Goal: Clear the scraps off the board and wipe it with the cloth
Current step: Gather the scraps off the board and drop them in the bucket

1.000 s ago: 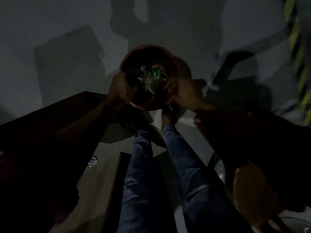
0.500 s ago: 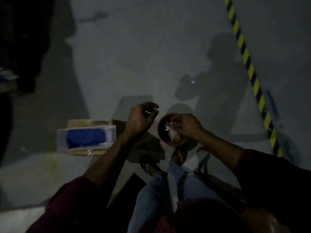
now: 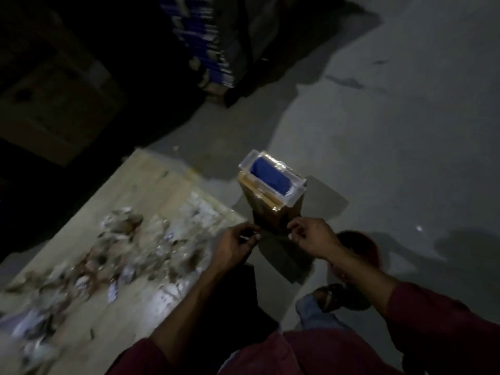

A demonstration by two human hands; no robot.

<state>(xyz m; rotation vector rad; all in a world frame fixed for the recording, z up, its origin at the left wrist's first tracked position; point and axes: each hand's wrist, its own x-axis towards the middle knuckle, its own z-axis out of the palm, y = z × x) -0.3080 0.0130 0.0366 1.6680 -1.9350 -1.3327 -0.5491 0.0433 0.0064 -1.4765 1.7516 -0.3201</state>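
Scraps (image 3: 130, 255) litter the board (image 3: 151, 185) left of both hands; fingers (image 3: 244, 234) loosely curled (apparently empty).

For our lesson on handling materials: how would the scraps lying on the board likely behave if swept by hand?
The scraps look thin, crumpled and mixed, so probably light and floppy. They lie loosely scattered across the board, so a push would likely scatter some rather than slide them together. The blur hides finer detail.
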